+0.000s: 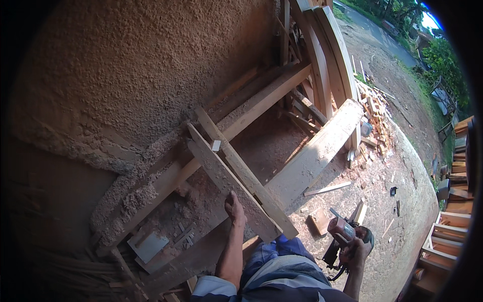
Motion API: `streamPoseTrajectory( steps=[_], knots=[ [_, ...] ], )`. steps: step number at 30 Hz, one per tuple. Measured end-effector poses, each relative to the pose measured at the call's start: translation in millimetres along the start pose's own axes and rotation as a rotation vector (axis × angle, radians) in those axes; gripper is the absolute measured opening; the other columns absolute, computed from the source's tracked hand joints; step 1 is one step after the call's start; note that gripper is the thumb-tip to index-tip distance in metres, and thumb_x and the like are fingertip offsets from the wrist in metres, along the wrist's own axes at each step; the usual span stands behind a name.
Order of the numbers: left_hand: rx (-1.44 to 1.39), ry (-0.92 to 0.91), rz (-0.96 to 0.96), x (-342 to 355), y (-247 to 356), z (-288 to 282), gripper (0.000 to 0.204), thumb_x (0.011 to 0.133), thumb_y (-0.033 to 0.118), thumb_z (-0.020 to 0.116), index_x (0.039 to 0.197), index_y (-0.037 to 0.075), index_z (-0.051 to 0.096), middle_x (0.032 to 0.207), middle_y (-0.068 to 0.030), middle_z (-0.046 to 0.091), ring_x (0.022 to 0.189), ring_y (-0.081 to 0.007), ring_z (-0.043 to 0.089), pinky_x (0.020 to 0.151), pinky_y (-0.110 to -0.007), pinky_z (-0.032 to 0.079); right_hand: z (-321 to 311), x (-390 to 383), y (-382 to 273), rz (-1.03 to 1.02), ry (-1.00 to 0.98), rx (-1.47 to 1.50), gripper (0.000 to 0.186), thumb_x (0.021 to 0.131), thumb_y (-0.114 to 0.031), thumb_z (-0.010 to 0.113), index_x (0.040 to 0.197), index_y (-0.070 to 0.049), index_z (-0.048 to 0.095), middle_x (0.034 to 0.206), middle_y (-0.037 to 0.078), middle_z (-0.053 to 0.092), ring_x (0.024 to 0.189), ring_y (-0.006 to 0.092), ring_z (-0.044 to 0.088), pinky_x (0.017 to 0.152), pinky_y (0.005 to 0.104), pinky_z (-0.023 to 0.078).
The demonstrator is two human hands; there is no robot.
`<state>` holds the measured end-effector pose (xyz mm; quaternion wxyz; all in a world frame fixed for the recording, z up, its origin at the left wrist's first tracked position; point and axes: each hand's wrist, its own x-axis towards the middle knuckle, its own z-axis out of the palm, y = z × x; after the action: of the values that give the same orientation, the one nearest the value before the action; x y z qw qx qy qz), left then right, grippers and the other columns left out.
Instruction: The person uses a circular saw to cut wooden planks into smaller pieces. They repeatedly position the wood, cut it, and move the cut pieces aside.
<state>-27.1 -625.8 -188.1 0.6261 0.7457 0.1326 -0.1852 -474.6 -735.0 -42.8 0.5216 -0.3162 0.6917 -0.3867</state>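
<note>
1. Plank (236,189), laid across the timber frame (261,103) at centre, is steadied by the left hand (234,207) pressed flat upon it.
2. Power planer (342,232) is gripped in the right hand (356,250) at 4 o'clock, held clear above the sawdust-strewn ground (402,201).

Sleeves: short, striped pale blue and white, ending at the upper arms
Forearms: bare — no watch, no gloves
Left hand (235,205): bare
Right hand (356,250): bare
Legs: blue cloth with a grey band — folded

Two long boards (236,186) lie side by side, one power planer (344,234) and one sawdust heap (136,65).
</note>
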Motion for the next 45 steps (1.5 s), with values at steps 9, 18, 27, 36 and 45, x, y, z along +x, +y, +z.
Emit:
streamPoseTrajectory(
  steps=[9,18,27,36,45],
  knots=[
    [0.175,-0.052,0.134,12.0,11.1,53.3,0.051,0.101,0.042,0.068,0.117,-0.005,0.057,0.115,-0.0278,0.062,0.107,-0.0399,0.064,0.091,-0.053,0.052,-7.9,11.8,30.2,0.094,0.091,0.067,0.012,0.083,-0.004,0.058,0.093,0.001,0.063,0.064,0.006,0.059,0.048,0.0129,0.054,0.043,0.0279,0.045],
    [-0.181,-0.347,-0.006,96.9,-38.4,74.8,0.054,0.087,0.025,0.084,0.128,-0.001,0.06,0.133,-0.0219,0.061,0.127,-0.0335,0.057,0.103,-0.051,0.05,-5.1,25.0,34.0,0.17,0.044,0.132,0.014,0.088,-0.006,0.056,0.099,0.0,0.063,0.066,0.003,0.056,0.051,0.0125,0.051,0.047,0.0267,0.046],
    [-0.505,-0.413,-0.112,26.3,-24.1,61.9,0.058,0.088,0.02,0.081,0.136,0.001,0.055,0.129,-0.0144,0.063,0.115,-0.0311,0.064,0.1,-0.048,0.055,-19.1,92.8,29.7,0.184,0.007,0.172,0.019,0.087,-0.004,0.058,0.104,0.0,0.064,0.066,0.003,0.057,0.049,0.0124,0.052,0.044,0.0294,0.047],
    [-0.765,-0.044,-0.268,-63.6,20.8,87.9,0.079,0.096,0.052,0.066,0.157,0.01,0.039,0.156,-0.0172,0.049,0.141,-0.036,0.051,0.115,-0.055,0.045,-51.8,191.6,26.6,0.206,0.045,0.106,0.017,0.087,-0.002,0.062,0.103,0.002,0.065,0.066,0.007,0.06,0.048,0.0141,0.055,0.042,0.03,0.05],
    [-1.003,0.084,-0.35,57.1,-10.9,113.9,0.082,0.093,0.052,0.07,0.159,0.015,0.039,0.161,-0.0172,0.044,0.145,-0.0354,0.046,0.118,-0.057,0.041,-73.2,232.2,2.3,0.294,0.019,0.104,0.012,0.09,-0.007,0.067,0.1,-0.001,0.063,0.066,0.005,0.063,0.046,0.0148,0.059,0.042,0.0315,0.054]
  ],
)
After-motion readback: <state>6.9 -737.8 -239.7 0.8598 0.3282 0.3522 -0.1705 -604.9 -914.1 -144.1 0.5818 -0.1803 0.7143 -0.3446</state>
